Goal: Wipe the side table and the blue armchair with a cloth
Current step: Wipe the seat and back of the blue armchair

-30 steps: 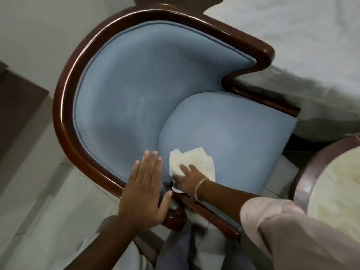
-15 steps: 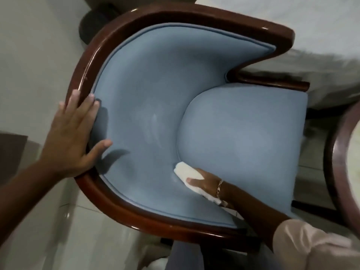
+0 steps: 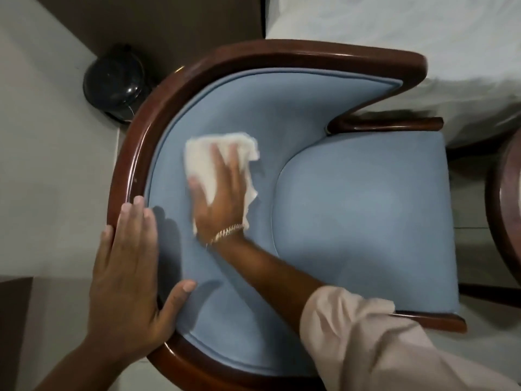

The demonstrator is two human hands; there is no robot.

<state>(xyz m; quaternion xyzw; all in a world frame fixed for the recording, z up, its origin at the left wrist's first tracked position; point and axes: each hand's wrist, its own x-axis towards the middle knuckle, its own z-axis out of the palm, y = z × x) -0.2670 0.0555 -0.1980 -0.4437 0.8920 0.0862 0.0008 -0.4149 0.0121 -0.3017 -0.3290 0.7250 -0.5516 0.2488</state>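
Note:
The blue armchair [image 3: 361,210] with its dark wooden frame fills the view from above. My right hand [image 3: 222,193] lies flat on a crumpled white cloth [image 3: 203,159] and presses it against the inner backrest padding. A bracelet circles that wrist. My left hand [image 3: 129,272] rests on the curved wooden top rail at the chair's left side, fingers spread over the rail and thumb on the blue padding. The side table [image 3: 504,210] shows only as a dark rounded rim at the right edge.
A black round bin [image 3: 115,83] stands on the floor behind the chair's back left. A bed with white sheets [image 3: 394,38] runs along the top right, close to the chair's arm. Pale floor tiles lie to the left.
My right hand has slid the cloth from the seam beside the seat cushion up onto the backrest. My left hand has shifted down along the rail. The view has turned over the chair.

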